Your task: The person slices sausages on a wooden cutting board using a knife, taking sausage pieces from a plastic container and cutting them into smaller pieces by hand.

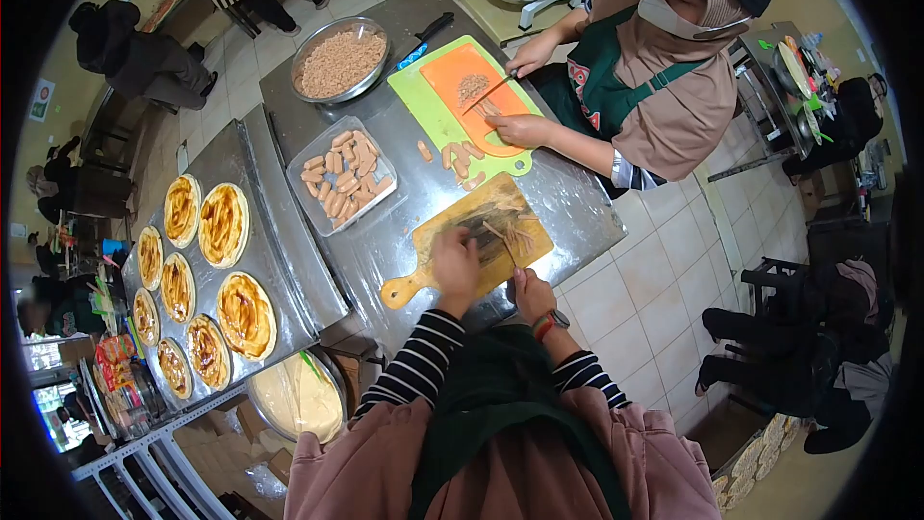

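Observation:
A wooden cutting board [481,215] with a handle lies on the metal table in front of me. Thin cut sausage strips [520,239] are on its right part. My right hand [532,297], at the board's near edge, is closed around a knife, whose blade points over the board and is only partly visible. Over the board's left half is my left hand [455,265], smeared by motion, so its fingers cannot be read. Whole sausages [348,173] fill a clear plastic tub [300,195] beyond the board. Several more sausages [464,156] lie at the green board's near edge.
Across the table a co-worker [640,87] cuts sausage on an orange board [452,72] atop a green board [409,87]. A metal bowl [383,58] of chopped sausage and a black-handled knife [435,27] are at the far side. Sauced dough rounds [245,313] lie left.

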